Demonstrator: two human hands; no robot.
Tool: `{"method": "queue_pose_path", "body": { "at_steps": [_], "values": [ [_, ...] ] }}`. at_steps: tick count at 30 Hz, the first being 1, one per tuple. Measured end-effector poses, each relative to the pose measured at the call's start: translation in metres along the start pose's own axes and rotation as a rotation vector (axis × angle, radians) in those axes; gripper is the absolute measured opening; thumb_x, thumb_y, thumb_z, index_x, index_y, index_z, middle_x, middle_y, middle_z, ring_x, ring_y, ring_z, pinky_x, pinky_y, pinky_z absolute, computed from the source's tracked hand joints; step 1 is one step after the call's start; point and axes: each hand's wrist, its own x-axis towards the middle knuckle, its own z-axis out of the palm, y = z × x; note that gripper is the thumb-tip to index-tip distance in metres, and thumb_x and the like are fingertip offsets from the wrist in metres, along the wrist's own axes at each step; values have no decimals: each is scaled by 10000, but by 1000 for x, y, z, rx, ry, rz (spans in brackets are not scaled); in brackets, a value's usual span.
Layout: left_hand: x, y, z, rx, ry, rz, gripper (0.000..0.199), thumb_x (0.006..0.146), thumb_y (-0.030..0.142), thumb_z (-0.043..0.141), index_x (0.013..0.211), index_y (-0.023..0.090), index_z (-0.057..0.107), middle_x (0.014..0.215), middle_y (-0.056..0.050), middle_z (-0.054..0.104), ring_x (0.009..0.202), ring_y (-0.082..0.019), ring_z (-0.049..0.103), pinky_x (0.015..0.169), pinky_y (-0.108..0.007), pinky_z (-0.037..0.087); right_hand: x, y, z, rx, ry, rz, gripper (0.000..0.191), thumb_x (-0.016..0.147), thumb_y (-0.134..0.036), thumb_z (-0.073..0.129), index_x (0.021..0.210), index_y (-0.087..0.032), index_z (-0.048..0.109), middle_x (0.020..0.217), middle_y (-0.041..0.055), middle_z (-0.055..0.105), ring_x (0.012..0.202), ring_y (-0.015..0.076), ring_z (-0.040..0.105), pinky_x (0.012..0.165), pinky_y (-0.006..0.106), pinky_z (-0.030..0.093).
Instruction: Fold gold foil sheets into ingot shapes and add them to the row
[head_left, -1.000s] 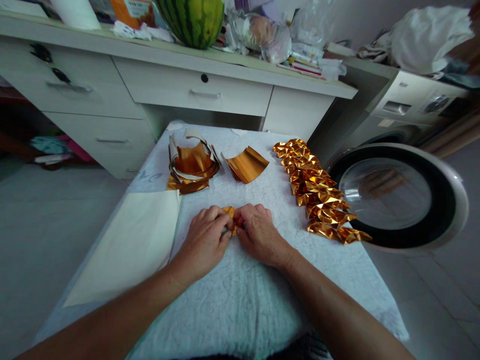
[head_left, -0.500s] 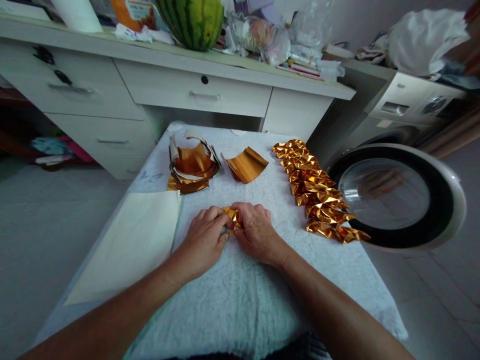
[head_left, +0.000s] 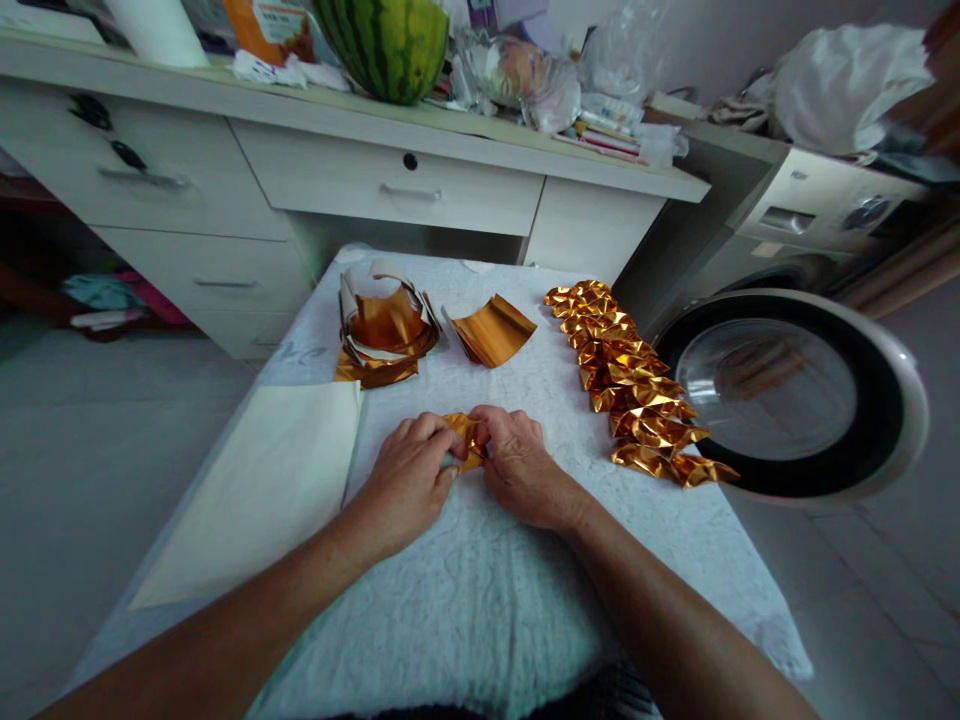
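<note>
Both of my hands grip one small piece of gold foil paper [head_left: 469, 440] low over the middle of the cloth-covered table. My left hand [head_left: 415, 455] is closed on its left end, and something greenish shows by the fingertips, too small to name. On the other end my right hand [head_left: 521, 462] pinches the foil, with its fingers curled under. Beyond my hands lie a short stack of gold foil sheets [head_left: 495, 330] and a curled pile of gold foil and white paper [head_left: 386, 325]. Folded gold foil pieces [head_left: 637, 385] stand in a row to the right.
A pale sheet of paper [head_left: 262, 490] lies along the left side of the table [head_left: 480, 620]. Behind stands a white counter with drawers [head_left: 375, 185], bearing a watermelon [head_left: 386, 45] and plastic bags. At the right, a washing machine's round door [head_left: 772, 390] hangs open beside the table.
My right hand has shifted slightly to the right, so more of the gold foil shows between my hands. My left hand has stayed nearly in place.
</note>
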Motion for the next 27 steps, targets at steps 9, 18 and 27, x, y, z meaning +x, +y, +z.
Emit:
{"method": "queue_pose_path", "body": {
  "at_steps": [9,18,27],
  "values": [
    [0,-3,1,-6,21,25,180,773,121,538,919,214,588,1015,-36,536,996,-229,500,892,-418,419,-1,3,-8,8,-8,-76,316,669,-88,517,966,-194,490,950,32,553,905,212,436,839,357,328],
    [1,-3,-3,-22,15,59,141,772,175,629,899,228,600,991,-21,547,983,-227,512,883,-414,422,0,2,-12,-63,-32,-148,67,823,-177,628,884,-197,608,925,30,564,897,191,449,814,323,322],
    [1,-4,-9,79,-1,178,73,851,179,592,911,220,598,934,-26,576,927,-226,537,822,-401,435,0,2,-13,-130,-24,-185,88,905,-263,610,928,-192,657,933,44,611,916,188,487,811,316,348]
  ]
}}
